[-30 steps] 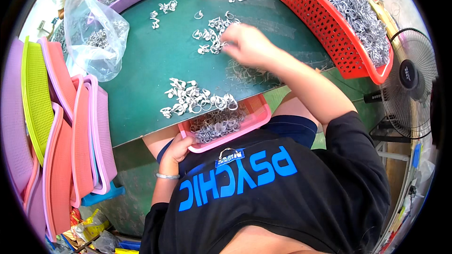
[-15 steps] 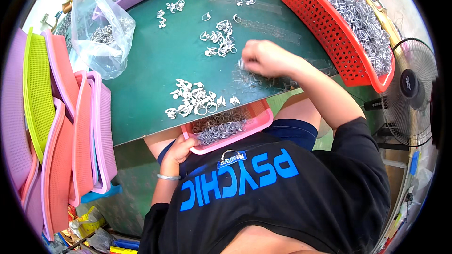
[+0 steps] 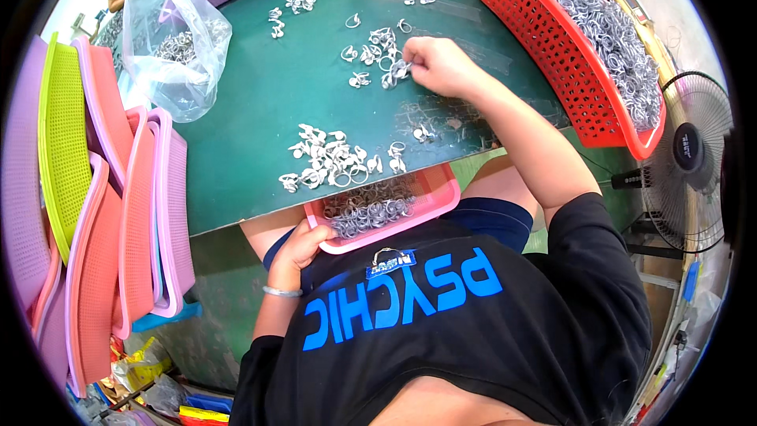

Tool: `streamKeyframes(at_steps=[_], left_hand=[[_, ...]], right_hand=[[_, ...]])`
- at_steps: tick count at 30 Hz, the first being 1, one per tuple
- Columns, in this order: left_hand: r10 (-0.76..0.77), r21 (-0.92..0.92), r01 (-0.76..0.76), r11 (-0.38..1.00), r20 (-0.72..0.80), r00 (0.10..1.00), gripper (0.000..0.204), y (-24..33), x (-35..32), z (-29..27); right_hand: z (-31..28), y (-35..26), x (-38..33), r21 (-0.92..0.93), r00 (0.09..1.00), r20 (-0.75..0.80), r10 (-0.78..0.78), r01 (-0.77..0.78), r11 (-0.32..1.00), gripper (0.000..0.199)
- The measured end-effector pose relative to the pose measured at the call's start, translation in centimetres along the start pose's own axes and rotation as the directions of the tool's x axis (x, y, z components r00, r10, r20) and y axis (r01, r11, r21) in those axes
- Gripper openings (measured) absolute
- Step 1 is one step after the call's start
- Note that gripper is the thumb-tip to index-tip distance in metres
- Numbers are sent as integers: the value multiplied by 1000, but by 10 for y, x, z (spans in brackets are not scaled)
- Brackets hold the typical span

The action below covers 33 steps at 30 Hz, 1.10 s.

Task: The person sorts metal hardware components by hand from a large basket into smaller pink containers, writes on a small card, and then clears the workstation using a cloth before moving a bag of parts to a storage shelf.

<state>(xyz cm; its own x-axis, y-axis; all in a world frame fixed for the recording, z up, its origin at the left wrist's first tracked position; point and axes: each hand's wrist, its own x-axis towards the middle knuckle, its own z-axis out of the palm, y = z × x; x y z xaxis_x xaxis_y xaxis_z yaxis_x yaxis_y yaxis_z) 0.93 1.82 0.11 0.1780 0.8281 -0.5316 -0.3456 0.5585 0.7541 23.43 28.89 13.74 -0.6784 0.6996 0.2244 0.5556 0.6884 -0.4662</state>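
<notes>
My left hand (image 3: 300,246) grips the near left corner of a pink basket (image 3: 451,197) at my lap, partly under the table edge. Grey metal rings (image 3: 374,217) lie in it, beside darker ones. Over the table my right hand (image 3: 443,68) is closed, its fingertips pinching a metal ring (image 3: 400,71) at the right side of a loose ring cluster (image 3: 369,54). Closer to me lies a larger pile of pale metal rings (image 3: 325,159). A few rings (image 3: 397,159) sit just right of that pile, and another small piece (image 3: 423,134) lies farther right.
A red basket (image 3: 544,55) heaped with grey rings stands at the right, beside a fan (image 3: 688,150). At the left are a clear plastic bag (image 3: 177,71) with rings and stacked coloured baskets (image 3: 98,244). Smaller ring groups (image 3: 300,3) lie far back on the green table (image 3: 260,79).
My right hand has moved away from me, from the bare near part of the table to the ring cluster. A small piece now shows where it was. My left hand stays on the basket.
</notes>
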Motion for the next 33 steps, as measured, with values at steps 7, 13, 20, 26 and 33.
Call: streamKeyframes(at_steps=[7,13,20,26,33], left_hand=[[-3,6,3,1000,-16,1000,25,0,0,-1],[-1,15,2,1000,-20,1000,18,2,0,2],[-7,18,8,1000,-30,1000,12,4,0,4],[-2,16,2,1000,-24,1000,12,8,-3,9],[-23,21,23,999,-10,1000,12,0,1,-1]], right_hand=[[-6,18,-15,311,908,-401,123,9,950,14],[-22,20,-20,115,908,-407,96,-53,992,22],[-22,39,-20,140,882,-451,139,-84,987,16],[-33,38,-28,302,984,-126,127,-84,949,26],[-41,35,-37,406,941,-172,292,-202,891,21]])
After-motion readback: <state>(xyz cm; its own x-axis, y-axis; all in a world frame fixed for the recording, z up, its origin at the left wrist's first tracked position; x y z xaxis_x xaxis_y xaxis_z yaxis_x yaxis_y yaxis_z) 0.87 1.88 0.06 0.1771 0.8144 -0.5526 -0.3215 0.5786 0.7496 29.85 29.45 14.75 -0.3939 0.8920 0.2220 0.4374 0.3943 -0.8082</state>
